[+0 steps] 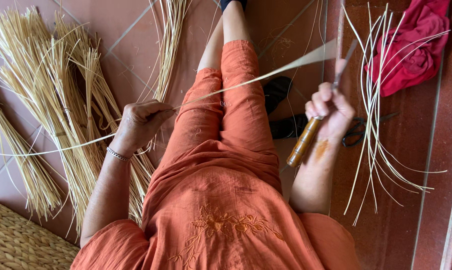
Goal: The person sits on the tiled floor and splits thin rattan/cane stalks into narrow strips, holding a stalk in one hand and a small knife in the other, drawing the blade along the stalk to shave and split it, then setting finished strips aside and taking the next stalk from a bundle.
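Seated on a tiled floor [126,30], you work a long pale reed strip [246,82] that runs across your lap, from your left hand [141,122] up and to the right, where its far end blurs near the blade. Your left hand is clenched, pinching the strip between thumb and fingertips, and a thin tail of it trails on to the left, over the straw. A metal bracelet [118,154] circles that wrist. Your right hand [328,112] is closed around the brown wooden handle of a knife [306,140], whose narrow blade points upward past your fingers; whether the blade touches the strip cannot be told through the blur. You wear orange clothing [221,200] with embroidered flowers on the front. Bundles of golden straw [51,100] lie spread on the floor just beside your left arm, and a woven mat [16,242] shows at the lower left corner. On the red step to your right, a loose sheaf of pale split strips [373,130] lies fanned out, crossing a pair of dark scissors [358,131]. A crumpled red cloth [411,47] rests near the sheaf's upper ends.
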